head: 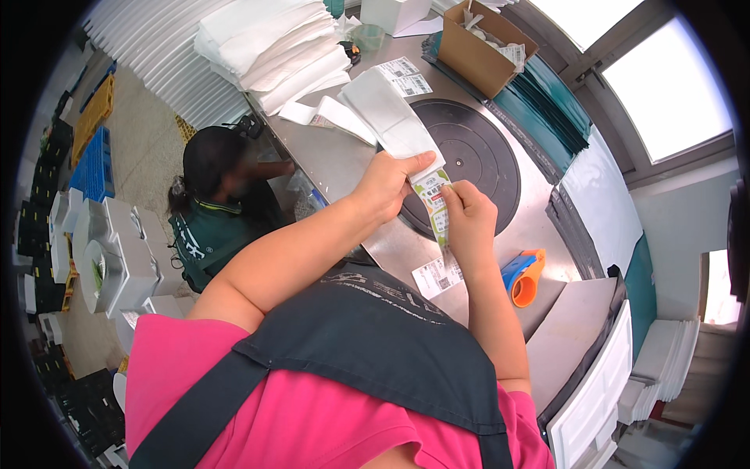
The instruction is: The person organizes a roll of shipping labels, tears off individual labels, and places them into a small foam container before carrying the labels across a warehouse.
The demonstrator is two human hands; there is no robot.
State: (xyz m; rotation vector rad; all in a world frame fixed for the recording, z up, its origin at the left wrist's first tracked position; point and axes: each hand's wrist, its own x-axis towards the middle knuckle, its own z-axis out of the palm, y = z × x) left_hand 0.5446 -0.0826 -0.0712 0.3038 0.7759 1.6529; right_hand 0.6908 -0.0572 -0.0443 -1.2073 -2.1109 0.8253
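Observation:
My left hand (pixel 387 186) grips a flat white folded stack of label strips (pixel 394 114), thumb lying on top. From under its near end comes a green and white printed label strip (pixel 432 193). My right hand (pixel 471 212) pinches this strip at its right edge, so both hands are close together over a round black turntable (pixel 480 138). The strip's lower end hangs beside my right wrist. Below it, a white label sheet (pixel 432 278) with printed codes lies on the metal table (pixel 375 237). A loose white paper strip (pixel 328 114) trails left of the stack.
White foam sheets (pixel 281 53) are piled at the far left. An open cardboard box (pixel 477 55) and green plastic mailers (pixel 542 102) line the far right. A blue and orange tape dispenser (pixel 523 278) stands right of my wrist. A person (pixel 225 199) crouches at the table's left edge.

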